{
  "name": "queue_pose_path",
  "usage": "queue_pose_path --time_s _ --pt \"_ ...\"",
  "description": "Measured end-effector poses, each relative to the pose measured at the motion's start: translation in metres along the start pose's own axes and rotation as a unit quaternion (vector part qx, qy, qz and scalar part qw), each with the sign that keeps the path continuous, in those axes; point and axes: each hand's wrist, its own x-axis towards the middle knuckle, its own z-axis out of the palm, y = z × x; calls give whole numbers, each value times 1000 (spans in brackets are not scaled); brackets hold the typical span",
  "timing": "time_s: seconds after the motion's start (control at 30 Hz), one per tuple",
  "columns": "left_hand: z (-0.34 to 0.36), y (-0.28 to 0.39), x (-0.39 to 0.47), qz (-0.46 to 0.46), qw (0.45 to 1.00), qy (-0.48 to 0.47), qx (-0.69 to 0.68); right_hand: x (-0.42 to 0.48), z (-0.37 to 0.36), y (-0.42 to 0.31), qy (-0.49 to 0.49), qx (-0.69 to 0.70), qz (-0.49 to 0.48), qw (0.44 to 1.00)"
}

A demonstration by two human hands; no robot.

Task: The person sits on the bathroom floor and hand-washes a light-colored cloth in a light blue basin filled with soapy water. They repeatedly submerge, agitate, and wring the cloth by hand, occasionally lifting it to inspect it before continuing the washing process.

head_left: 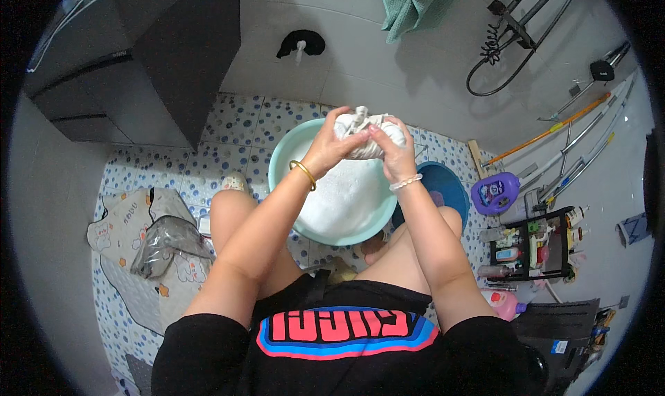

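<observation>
Between both hands I grip a bunched white cloth (370, 142), balled up with a knot-like fold on top. My left hand (333, 145) wraps its left side, and my right hand (399, 154) wraps its right side; the thumbs nearly meet in front. Below the cloth stands a pale green basin (276, 162), round and wide, full of white suds (337, 198). Foam hides whatever lies under the surface. The cloth is held over the far part of the basin.
A blue bucket (458, 188) adjoins the basin on the right, near a purple detergent bottle (493, 193) and a black rack (553, 245) of bottles. Poles lean at the right wall. Left lies a patterned cloth item (119, 229) under a clear plastic bag (161, 245). A dark cabinet (171, 74) juts out far left.
</observation>
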Motion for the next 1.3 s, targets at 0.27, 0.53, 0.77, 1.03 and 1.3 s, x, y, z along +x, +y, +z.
queue_pose_path --time_s 0.27,0.53,0.77,1.03,1.3 --pt "-13 -16 2 -267 819 -37 -507 -24 21 -5 -33 -352 -399 846" --pt "12 -14 9 3 937 162 -310 -14 38 21 194 7 -106 975" --pt "20 -7 11 104 982 152 -32 4 28 23 248 308 115 911" --pt "19 -19 21 201 940 166 218 13 1 42 134 311 222 914" --pt "12 -33 35 151 975 142 83 4 -7 22 -39 238 186 952"
